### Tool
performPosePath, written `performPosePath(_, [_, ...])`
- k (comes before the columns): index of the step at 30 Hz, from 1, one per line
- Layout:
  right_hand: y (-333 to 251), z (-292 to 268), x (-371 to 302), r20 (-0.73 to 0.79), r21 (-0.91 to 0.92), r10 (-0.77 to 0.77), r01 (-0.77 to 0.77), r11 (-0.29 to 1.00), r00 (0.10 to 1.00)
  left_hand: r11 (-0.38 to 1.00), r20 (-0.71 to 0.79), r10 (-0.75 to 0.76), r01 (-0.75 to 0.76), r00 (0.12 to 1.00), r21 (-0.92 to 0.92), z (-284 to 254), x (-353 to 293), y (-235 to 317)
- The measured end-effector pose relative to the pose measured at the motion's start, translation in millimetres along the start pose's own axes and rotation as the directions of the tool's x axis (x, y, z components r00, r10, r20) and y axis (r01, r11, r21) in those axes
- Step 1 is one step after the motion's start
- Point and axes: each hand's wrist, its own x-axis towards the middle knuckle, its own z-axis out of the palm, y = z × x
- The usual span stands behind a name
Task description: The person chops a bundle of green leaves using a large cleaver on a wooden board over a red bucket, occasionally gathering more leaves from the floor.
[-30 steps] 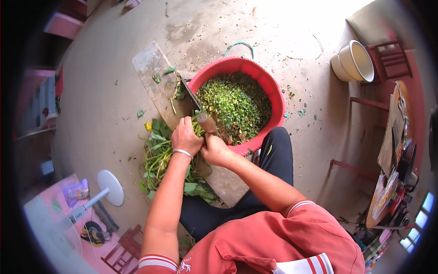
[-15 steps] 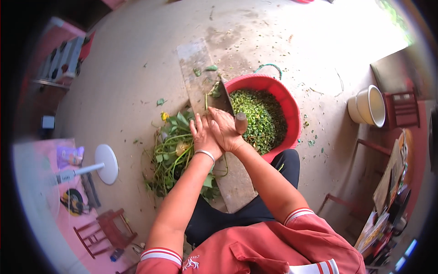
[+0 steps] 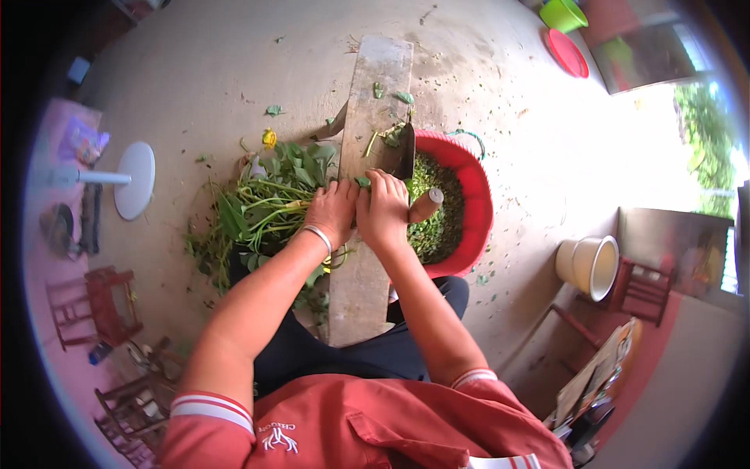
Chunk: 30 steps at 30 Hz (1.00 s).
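Note:
My left hand [image 3: 332, 211] is closed over the ends of leafy green stems [image 3: 269, 199], which fan out to its left beside a wooden bench board [image 3: 359, 293]. Beside it, my right hand [image 3: 381, 215] curls its fingers over a bunch of the greens on the board; the fingertips are partly hidden. A knife with a broad dark blade [image 3: 408, 152] stands at the board's right edge, its wooden handle [image 3: 426, 205] just right of my right hand and not gripped. Finely chopped greens fill a red tub [image 3: 480, 207] against the board's right side.
A yellow flower [image 3: 269, 138] lies by the pile, and leaf scraps dot the floor. A cream bucket [image 3: 582, 266] and a wooden chair [image 3: 641, 289] stand at the right. At the left are a white fan base [image 3: 137, 180] and another chair [image 3: 109, 305].
My hands lay overlapped with fingers stretched; now they are side by side, fingers curled over the greens. The view has turned to the right.

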Motion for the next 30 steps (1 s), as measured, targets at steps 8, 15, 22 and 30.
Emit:
performPosePath(8, [14.6, -60.3, 6.5, 0.038, 0.414, 0.508, -0.477, 0.776, 0.86, 0.999, -0.074, -0.05, 0.049, 0.996, -0.012, -4.3, -5.2, 9.0])
performPosePath(15, [39.3, -105.3, 163.7, 0.199, 0.73, 0.55, -0.497, 0.469, 0.811, 0.992, -0.04, 0.015, -0.02, 0.999, -0.122, -6.8, -6.6, 7.6])
performPosePath(22, [68.7, -77.2, 194.4, 0.308, 0.753, 0.469, -0.513, 0.411, 0.828, 0.995, -0.281, 0.005, -0.033, 0.96, -0.095, -4.1, 22.8, 6.1])
performPosePath(30, [10.7, -66.8, 54.9, -0.177, 0.621, 0.182, -0.033, 0.783, 0.967, 0.997, -0.033, -0.036, 0.034, 0.999, -0.071, -10.3, 26.1, 4.9])
